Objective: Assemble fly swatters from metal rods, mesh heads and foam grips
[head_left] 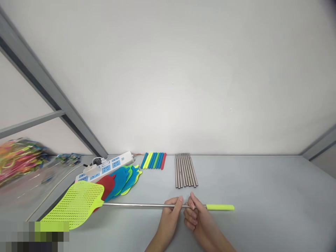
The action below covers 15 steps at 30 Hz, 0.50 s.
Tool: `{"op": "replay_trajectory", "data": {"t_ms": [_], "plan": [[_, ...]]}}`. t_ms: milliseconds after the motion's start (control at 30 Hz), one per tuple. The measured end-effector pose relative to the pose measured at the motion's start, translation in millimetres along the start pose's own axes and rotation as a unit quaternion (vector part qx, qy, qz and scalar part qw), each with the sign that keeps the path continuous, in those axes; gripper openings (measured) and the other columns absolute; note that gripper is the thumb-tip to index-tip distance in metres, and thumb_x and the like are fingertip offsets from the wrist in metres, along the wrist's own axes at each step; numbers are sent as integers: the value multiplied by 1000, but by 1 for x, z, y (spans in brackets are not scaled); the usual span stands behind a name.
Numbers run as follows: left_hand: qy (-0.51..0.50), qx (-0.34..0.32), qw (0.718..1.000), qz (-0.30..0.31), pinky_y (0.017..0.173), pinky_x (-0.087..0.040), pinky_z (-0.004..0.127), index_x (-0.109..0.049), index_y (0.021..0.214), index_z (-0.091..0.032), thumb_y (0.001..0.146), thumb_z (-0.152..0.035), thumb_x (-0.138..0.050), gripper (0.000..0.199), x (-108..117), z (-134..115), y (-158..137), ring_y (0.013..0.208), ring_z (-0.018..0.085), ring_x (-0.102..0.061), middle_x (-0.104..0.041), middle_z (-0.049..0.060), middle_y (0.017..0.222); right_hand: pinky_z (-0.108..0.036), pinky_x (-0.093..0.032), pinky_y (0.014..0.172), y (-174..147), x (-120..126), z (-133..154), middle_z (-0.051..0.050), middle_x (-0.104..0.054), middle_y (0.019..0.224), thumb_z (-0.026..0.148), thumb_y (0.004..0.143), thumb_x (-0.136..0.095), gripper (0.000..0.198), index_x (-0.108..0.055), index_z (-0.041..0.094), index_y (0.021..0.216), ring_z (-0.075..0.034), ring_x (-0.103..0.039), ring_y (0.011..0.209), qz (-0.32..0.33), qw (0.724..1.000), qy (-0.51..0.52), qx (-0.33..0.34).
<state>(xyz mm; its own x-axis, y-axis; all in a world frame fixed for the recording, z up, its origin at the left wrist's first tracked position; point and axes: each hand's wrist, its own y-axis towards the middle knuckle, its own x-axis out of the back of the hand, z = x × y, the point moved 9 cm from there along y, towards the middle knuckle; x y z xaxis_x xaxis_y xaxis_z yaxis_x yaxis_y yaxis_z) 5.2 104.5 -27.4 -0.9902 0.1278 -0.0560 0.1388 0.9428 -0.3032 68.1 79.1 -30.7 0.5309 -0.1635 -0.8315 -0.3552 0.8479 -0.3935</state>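
Note:
A fly swatter [81, 204] with a yellow-green perforated head, a thin metal rod and a yellow-green grip lies crosswise in front of me, its head to the left. My left hand [169, 217] is closed round the middle of the rod, thumb on top. Just to its right, my right hand [198, 217] pinches the rod close to the grip, its other fingers curled. Beyond my hands, several metal rods [186, 171] lie side by side. Left of those is a row of coloured handle grips [153, 161] in blue, yellow, green and red.
Loose swatter heads [119, 180] in red, blue and green overlap at the left, beside a white power strip [111, 167] with plugs and a cable. A clear bag of colourful items [22, 161] sits at the far left. A pale wall [199, 87] rises behind the grey table [262, 189].

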Motion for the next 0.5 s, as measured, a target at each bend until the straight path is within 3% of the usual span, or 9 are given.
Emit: {"op": "replay_trajectory", "data": {"t_ms": [167, 500], "plan": [[63, -66, 996, -12, 42, -19, 21, -50, 52, -14, 72, -49, -46, 40, 2, -10, 0, 43, 7, -22, -28, -5, 43, -21, -12, 39, 4, 3, 1, 8, -19, 41, 52, 69, -50, 39, -38, 18, 54, -6, -14, 38, -6, 1000, 3, 0], [55, -37, 997, 25, 40, -18, 22, -39, 47, -16, 74, -51, -40, 44, -7, -8, -4, 38, 6, -22, -26, -6, 39, -21, -19, 43, -1, 7, 10, 7, -20, 44, 50, 71, -49, 37, -41, 18, 56, -7, -17, 41, -20, 999, -32, 31]]}}
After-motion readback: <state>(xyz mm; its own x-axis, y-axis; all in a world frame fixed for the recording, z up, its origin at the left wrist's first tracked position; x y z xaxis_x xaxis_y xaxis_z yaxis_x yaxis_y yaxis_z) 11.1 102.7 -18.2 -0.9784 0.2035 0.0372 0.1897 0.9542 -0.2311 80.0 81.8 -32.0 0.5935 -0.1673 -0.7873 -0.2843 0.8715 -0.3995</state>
